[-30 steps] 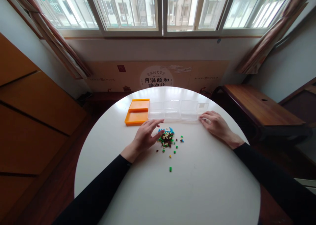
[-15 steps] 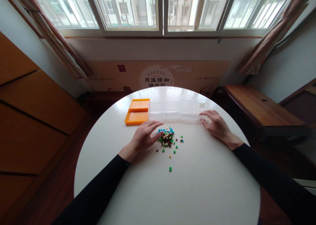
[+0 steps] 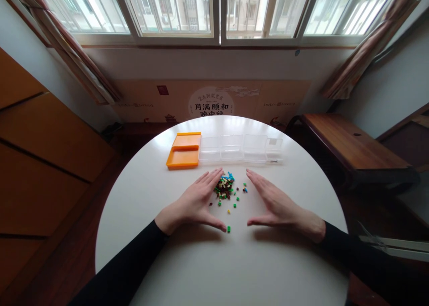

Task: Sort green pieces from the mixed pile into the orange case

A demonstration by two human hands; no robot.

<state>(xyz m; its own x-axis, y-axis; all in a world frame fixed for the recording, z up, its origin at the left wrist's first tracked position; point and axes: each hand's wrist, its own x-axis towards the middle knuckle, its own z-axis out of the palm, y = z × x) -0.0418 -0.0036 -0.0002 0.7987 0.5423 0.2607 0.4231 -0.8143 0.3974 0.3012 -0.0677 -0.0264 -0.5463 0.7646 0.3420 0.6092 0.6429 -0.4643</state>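
Note:
A small heap of building bricks (image 3: 225, 188) in brown, green, blue and cream lies on the white table, with several loose pieces scattered around it. My left hand (image 3: 197, 198) is at the heap's left side, thumb stretched away from the fingers, partly covering the heap's edge. A green brick (image 3: 229, 229) lies just beyond that thumb's tip. To the right of the heap, my right hand (image 3: 273, 201) is held apart from the pieces, thumb and fingers also spread. Both hands hold nothing. A yellow brick (image 3: 229, 212) sits between them.
Behind the heap stand an open orange tray (image 3: 183, 166) and, to its right, a row of clear plastic boxes (image 3: 231, 156). The round white table (image 3: 234, 270) has a curved edge. A wooden bench (image 3: 355, 145) stands at the right, beneath a curtain.
My right hand has moved left and nearer to me, from the clear boxes to the heap's right side. My left hand has turned and spread its thumb toward me.

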